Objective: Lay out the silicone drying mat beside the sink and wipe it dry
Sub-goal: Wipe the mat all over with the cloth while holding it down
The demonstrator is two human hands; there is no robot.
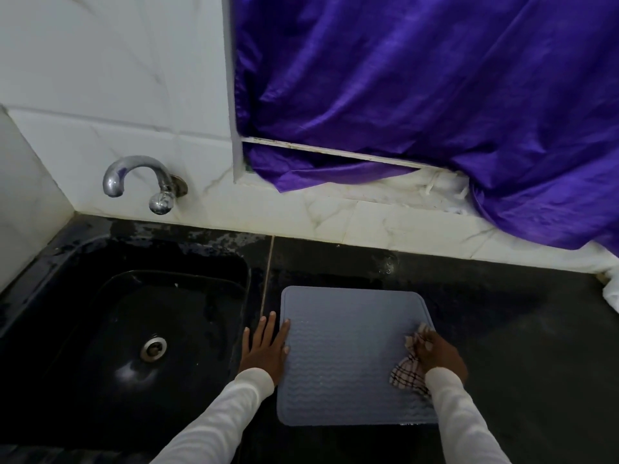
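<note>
Lying flat beside sink (134, 329), mat (348, 356); long axis near-to-far.

The black counter (502, 346) carries a grey mat (348, 356), lying flat just right of the sunken black sink (117, 329). The left hand (264, 349) rests flat on the counter, fingers overlapping the mat's left edge. Wet patches show behind the sink.

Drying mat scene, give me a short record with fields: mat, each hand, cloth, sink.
mat: grey silicone mat flat on the black counter, right of the sink
left hand: left hand flat, fingers spread, on the mat's left edge
right hand: right hand clutching the cloth at the mat's right edge
cloth: checked cloth, bunched
sink: black sink, tap above
</note>
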